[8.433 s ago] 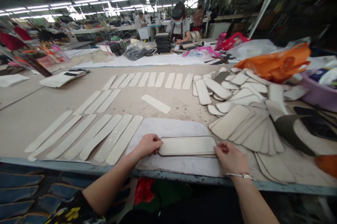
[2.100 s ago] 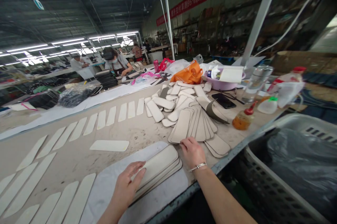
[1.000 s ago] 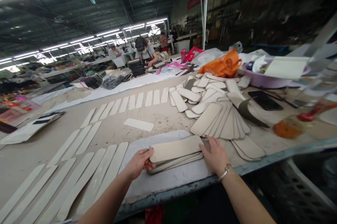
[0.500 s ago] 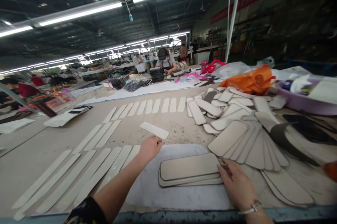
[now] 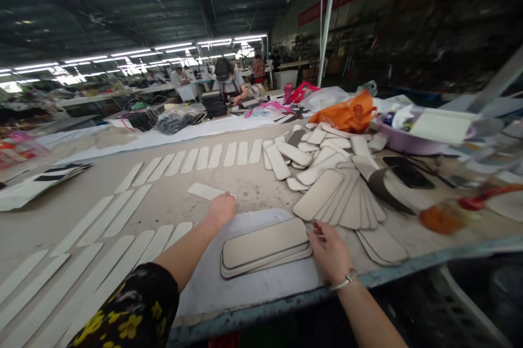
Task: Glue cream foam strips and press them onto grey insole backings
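Observation:
My left hand (image 5: 223,209) is closed at the right end of a short white strip (image 5: 202,190), which lies beyond the stacked pads. Its fingertips are partly hidden behind the hand. My right hand (image 5: 333,250), with a bracelet at the wrist, rests at the right end of a small stack of beige, dark-edged pads (image 5: 265,242). Its fingers are loosely curled and apart, the thumb close to the pads' edge. The stack lies on a pale sheet (image 5: 261,293). To the right, more pads (image 5: 339,201) are fanned out.
White strips (image 5: 183,162) lie in rows at the left and back. A loose pile of pads (image 5: 322,152) is at back right, near an orange bag (image 5: 347,114), a purple basin (image 5: 402,138) and a phone (image 5: 408,172). An orange-brown bottle (image 5: 443,216) lies near the edge. A co-worker (image 5: 229,84) sits beyond.
The camera view has turned right, so everything sits further left. My left hand has reached forward onto the white strip's right end. My right hand stays at the stack.

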Available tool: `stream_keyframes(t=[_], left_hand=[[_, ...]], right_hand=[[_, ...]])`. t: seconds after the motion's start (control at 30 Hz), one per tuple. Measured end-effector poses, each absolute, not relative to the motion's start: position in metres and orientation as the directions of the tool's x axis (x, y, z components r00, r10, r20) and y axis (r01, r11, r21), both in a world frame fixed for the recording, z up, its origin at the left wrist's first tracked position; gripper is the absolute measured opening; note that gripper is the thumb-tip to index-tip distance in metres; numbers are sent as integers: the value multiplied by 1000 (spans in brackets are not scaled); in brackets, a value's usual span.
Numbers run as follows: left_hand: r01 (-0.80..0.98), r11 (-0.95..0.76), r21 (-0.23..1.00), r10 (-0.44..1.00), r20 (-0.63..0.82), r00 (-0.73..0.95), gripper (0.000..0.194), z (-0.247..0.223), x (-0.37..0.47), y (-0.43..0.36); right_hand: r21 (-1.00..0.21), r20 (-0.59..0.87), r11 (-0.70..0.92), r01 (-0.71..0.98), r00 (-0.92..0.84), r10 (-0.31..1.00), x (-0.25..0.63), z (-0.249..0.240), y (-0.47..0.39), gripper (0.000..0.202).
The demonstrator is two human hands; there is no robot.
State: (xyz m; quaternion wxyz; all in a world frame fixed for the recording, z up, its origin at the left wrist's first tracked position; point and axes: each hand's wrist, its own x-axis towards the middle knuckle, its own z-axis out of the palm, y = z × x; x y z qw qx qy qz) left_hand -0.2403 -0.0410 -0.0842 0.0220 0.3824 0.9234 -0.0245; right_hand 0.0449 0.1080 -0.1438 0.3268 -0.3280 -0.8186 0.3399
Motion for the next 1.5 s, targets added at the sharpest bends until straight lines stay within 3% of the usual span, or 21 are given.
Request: stream_keyframes(t=[0.13,0.2,0.3,0.33,0.4,0.53,0.67,0.97,1.1,1.17,1.27,1.37,1.5], left_hand=[[681,731,40,682,-11,-731,23,-56,-231,-40],[667,685,292,679,74,-730,21,-30,-220,-46],[486,312,816,639,198,-743,14,8,-194,-59],[384,155,910,620,213,-755,13,19,-183,-63],[177,-101,979,585,202,-785,12,33,-160,-70],[-57,-272,961,584,118,-803,14,33,-127,-77],[-210,-283,936,591,-2,-806,16,13,-116,-82],[-342,-282,896,567,-132,-813,17,-36,-119,-119],[-363,-205,909,600,-177,-780,15,-58,-128,-136],[-322,-97,942,598,-203,-775,20,-68,-132,-141],[-140,224,964,533,-242,-811,29,-79,-136,-145],[45,471,881,494,-222,-841,35,-85,-138,-147],[243,593,768,536,-152,-830,38,-96,-146,-150]], right_hand=[[-814,316,513,272,-533,785,48,-133,105,37],[-867,288,449,216,-517,806,48,-130,104,37],[-972,153,223,72,-523,838,44,-128,101,42],[-994,81,109,20,-539,839,42,-128,100,46],[-988,-84,-145,-57,-588,805,38,-126,98,51],[-870,-260,-469,-151,-667,698,37,-115,93,48],[-844,-247,-497,-201,-677,694,40,-110,93,40],[-978,-186,-203,39,-601,778,41,-120,103,29],[-967,-61,91,239,-561,826,35,-124,106,27],[-918,-1,220,331,-555,832,31,-125,107,28],[-871,18,289,396,-564,826,26,-127,109,30],[-818,28,343,461,-564,825,24,-129,113,29],[-757,24,383,529,-564,825,23,-132,115,27]])
